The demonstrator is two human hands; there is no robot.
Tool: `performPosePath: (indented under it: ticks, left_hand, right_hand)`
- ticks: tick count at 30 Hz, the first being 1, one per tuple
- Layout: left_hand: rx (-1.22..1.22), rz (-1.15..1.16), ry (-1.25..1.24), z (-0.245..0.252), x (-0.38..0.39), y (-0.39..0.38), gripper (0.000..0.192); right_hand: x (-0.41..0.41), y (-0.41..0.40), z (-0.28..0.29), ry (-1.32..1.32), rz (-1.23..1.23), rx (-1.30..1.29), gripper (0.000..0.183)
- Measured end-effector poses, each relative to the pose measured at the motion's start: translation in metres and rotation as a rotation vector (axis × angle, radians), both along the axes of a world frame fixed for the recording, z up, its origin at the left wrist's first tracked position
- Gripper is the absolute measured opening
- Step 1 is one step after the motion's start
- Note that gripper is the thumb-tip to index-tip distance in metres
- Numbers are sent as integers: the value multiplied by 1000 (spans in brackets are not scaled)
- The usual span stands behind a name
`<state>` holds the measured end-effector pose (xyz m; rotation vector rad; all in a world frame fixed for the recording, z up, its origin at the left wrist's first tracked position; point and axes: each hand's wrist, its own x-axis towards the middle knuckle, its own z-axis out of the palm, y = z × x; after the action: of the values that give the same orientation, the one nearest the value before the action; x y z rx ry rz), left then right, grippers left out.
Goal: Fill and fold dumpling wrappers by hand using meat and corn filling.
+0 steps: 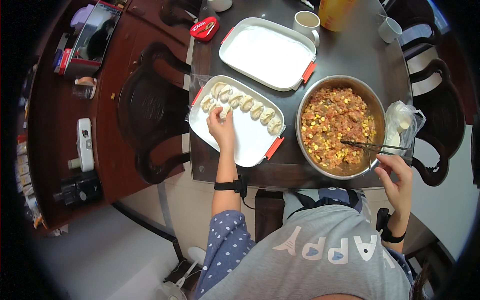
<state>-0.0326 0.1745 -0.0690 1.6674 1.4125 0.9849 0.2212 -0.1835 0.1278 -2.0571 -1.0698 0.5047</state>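
Note:
My left hand [222, 129] reaches over the near white tray [247, 150], its fingertips closed around a pleated dumpling [225, 112]. Several more dumplings [246, 103] lie in a row along the tray's far side, with a few at its left end. By the near right rim of a steel bowl [379, 98], my right hand [396, 178] has thumb and forefinger apart, with nothing seen between them. The bowl holds minced filling with corn kernels [333, 123]. Dark chopsticks [378, 145] stand with their tips in the filling and their shafts across the rim, just beyond my right fingers.
Beyond the near tray lies a second white tray [266, 56] with red clips. A mug [306, 24], a red Dove box [204, 29], a yellow container [335, 13] and a cup [390, 30] stand farther back. Right of the bowl sits a clear plastic bag [403, 122] with pale pieces.

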Motion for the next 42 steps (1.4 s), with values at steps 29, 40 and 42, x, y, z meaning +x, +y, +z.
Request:
performPosePath:
  ticks: [29,40,42]
  left_hand:
    - [-58,87,117,-17,-21,17,54]
    - [197,114,498,42,-4,-34,35]
    - [262,31,376,62,6,-60,31]
  right_hand:
    - [27,-30,-10,17,-108,2,24]
    - [42,-84,-29,285,-131,-191,16]
    - [51,-105,-50,394,-199,-244,23]
